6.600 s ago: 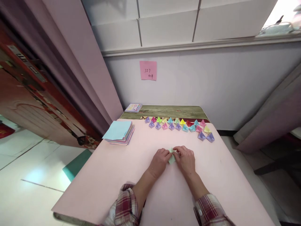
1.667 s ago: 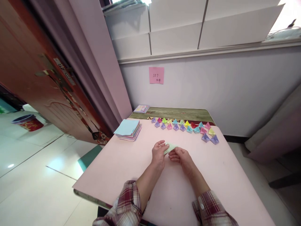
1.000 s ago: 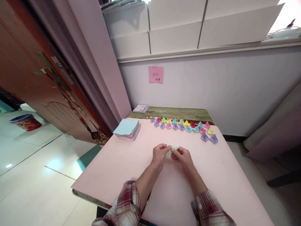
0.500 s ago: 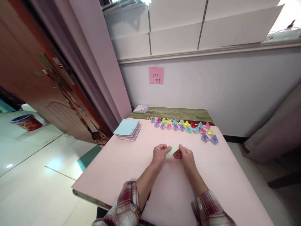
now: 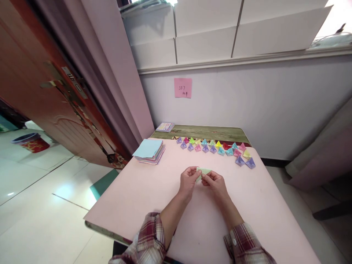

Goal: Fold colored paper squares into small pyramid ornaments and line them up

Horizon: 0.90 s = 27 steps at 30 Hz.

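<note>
A small pale green folded paper (image 5: 204,171) is held just above the pink table (image 5: 143,190), near its middle. My left hand (image 5: 188,181) pinches its left end with curled fingers. My right hand (image 5: 213,182) pinches its right end, thumb on top. Both wrists come out of plaid sleeves at the bottom of the view. Beyond my hands, several small folded paper shapes (image 5: 217,148) in many colours lie in two rows along the table's far edge.
A stack of coloured paper squares (image 5: 149,150) with a light blue sheet on top lies at the far left of the table. A small packet (image 5: 165,127) rests on the wooden surface (image 5: 209,132) behind. A pink note (image 5: 183,88) sticks to the wall. An open door (image 5: 41,95) stands left.
The green paper was lifted from the table, where it was being pressed, and is now pinched between both hands. In the last half second, the right fingers shifted slightly along it.
</note>
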Tool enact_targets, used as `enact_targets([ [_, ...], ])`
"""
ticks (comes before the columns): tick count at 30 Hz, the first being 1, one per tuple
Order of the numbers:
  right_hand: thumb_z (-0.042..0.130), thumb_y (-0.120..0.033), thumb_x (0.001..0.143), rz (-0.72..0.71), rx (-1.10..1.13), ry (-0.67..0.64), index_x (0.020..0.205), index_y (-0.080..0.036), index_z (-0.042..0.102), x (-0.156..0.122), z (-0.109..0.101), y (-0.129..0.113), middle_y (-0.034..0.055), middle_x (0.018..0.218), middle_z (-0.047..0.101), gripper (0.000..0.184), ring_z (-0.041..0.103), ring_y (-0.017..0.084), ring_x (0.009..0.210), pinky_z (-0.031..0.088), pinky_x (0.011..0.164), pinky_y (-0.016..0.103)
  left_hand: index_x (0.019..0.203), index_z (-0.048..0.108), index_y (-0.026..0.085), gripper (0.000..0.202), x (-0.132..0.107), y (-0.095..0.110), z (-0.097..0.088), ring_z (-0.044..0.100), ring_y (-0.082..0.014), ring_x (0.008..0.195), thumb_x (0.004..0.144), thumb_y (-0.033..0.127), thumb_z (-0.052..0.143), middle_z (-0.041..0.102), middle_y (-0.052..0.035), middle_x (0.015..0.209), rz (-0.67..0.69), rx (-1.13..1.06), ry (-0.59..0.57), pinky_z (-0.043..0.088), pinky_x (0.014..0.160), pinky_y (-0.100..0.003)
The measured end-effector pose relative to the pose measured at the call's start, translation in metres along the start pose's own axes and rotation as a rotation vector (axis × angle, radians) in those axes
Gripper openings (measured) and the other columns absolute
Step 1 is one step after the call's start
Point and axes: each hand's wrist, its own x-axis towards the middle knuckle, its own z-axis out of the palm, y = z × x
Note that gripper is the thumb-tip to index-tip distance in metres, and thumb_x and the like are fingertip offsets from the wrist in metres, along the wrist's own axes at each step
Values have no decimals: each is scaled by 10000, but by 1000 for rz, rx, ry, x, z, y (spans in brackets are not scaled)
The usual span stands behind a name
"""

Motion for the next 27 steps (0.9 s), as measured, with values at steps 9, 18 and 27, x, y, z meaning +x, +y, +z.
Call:
enact_targets([
  [9, 809, -453, 642, -3, 68, 146, 645, -167, 628, 3, -3, 0, -14, 587, 603, 339, 563, 132, 588, 479, 604, 265, 635, 612, 147, 312, -5, 1, -3, 551, -111, 509, 588, 388, 804, 664, -35, 571, -86, 177, -154, 410, 547, -237],
  [18, 778, -413, 674, -21, 71, 75, 787, -180, 650, 3, -7, -3, -14, 669, 608, 289, 540, 129, 606, 459, 626, 262, 637, 620, 152, 297, 3, 6, -14, 536, -99, 508, 590, 381, 803, 658, -22, 586, -95, 254, -207, 404, 554, -232],
  [27, 760, -443, 690, -33, -38, -159, 821, -179, 677, -1, -2, -5, -7, 705, 621, 306, 513, 133, 626, 401, 582, 240, 669, 572, 156, 364, 4, 6, -12, 536, -82, 510, 580, 400, 827, 600, 22, 590, -22, 42, -64, 425, 564, -223],
])
